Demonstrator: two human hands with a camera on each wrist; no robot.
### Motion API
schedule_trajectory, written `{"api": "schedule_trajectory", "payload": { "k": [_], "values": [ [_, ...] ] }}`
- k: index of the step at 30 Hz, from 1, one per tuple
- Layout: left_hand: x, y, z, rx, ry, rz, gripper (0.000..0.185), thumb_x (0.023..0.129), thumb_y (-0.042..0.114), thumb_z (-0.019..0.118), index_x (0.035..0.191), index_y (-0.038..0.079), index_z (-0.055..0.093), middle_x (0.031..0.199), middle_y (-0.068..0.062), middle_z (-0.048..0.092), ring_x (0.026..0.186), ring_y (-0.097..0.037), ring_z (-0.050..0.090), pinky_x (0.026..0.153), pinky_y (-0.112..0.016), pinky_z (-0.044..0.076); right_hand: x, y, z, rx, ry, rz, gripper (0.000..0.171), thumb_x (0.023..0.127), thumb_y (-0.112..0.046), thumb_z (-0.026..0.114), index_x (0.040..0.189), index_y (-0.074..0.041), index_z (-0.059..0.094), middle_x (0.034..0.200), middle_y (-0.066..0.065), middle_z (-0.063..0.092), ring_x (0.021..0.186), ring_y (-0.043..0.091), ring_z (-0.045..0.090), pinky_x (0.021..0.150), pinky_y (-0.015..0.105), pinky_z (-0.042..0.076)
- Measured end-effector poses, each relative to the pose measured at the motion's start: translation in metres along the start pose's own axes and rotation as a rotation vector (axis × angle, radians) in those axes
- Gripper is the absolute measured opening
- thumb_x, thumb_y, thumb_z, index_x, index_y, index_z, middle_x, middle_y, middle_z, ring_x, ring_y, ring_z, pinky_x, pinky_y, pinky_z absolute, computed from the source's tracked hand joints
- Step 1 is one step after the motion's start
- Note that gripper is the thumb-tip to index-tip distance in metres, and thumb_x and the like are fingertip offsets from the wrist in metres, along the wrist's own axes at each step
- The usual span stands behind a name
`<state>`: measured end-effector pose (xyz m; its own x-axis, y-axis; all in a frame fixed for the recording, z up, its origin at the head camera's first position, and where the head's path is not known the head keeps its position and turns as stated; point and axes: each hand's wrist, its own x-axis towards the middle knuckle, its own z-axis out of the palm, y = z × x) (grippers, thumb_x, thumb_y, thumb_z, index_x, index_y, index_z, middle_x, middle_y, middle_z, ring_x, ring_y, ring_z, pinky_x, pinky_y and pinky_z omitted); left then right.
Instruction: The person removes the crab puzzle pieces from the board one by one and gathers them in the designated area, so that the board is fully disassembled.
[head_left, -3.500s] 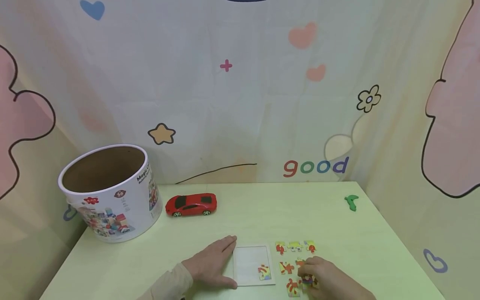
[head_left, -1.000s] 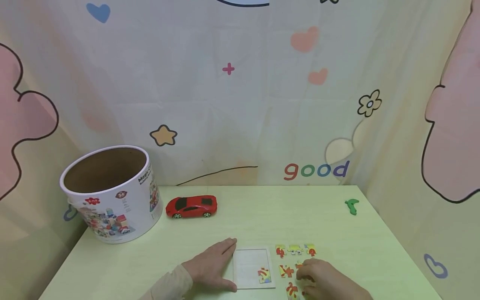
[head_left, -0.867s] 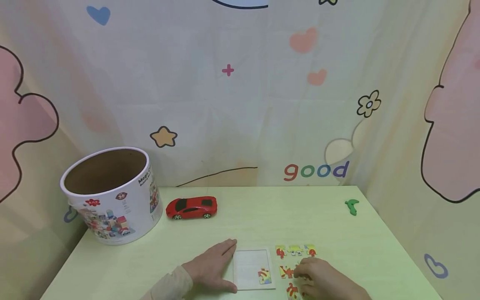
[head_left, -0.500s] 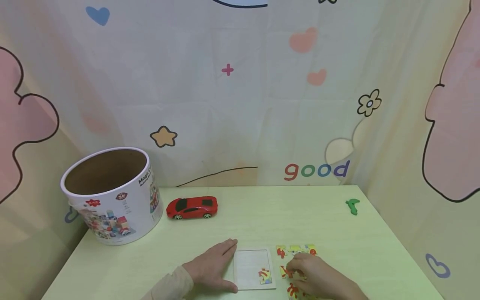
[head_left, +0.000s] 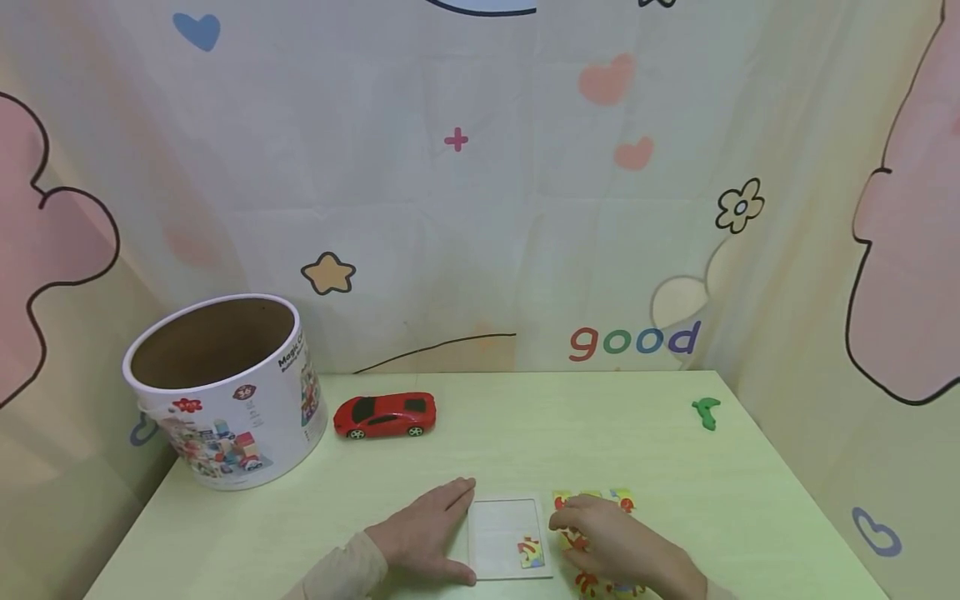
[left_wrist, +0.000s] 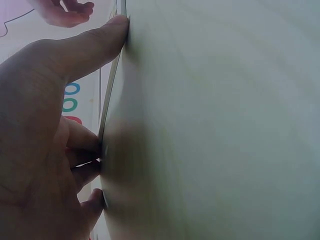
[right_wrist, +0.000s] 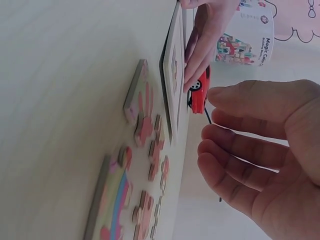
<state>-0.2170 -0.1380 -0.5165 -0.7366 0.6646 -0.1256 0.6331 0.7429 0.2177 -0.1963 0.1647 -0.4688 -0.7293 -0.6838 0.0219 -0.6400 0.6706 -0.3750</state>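
Note:
A light, shallow puzzle tray (head_left: 491, 533) lies near the table's front, with one red-and-yellow puzzle piece (head_left: 531, 552) in its lower right corner. My left hand (head_left: 423, 533) rests flat beside the tray's left edge, thumb and fingers spread; in the left wrist view its thumb (left_wrist: 100, 42) touches the tray's side. Over the loose puzzle pieces (head_left: 587, 582) right of the tray hovers my right hand (head_left: 622, 542), covering several of them. In the right wrist view that hand's fingers (right_wrist: 240, 150) are loosely curled, with nothing visible between them, above the pieces (right_wrist: 143, 127).
A red toy car (head_left: 385, 415) stands behind the tray, toward the left. Beside it is a large white bucket (head_left: 277, 417) with printed pictures. A small green toy piece (head_left: 705, 412) lies at the table's far right. A printed curtain (head_left: 480, 250) hangs behind the table (head_left: 495, 450).
My right hand has moved left and slightly away from me across the loose pieces, toward the tray. My left hand and the piece in the tray have stayed put.

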Motion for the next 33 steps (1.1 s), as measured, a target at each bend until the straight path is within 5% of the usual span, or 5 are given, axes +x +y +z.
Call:
{"api": "schedule_trajectory", "payload": {
  "k": [33],
  "values": [
    [0.000,0.000,0.001,-0.020,-0.002,-0.016,0.110,0.076,0.079,0.056,0.153,0.006,0.028,0.161,-0.005,0.023,0.146,-0.024,0.027,0.117,-0.040,0.032,0.034,-0.015,0.010,-0.082,-0.030,-0.067,0.022,0.086,-0.022,0.074,0.105,-0.011,0.072,0.102,-0.003,0.070,0.096,0.008,0.062,0.085,0.028,0.055]
  ]
}}
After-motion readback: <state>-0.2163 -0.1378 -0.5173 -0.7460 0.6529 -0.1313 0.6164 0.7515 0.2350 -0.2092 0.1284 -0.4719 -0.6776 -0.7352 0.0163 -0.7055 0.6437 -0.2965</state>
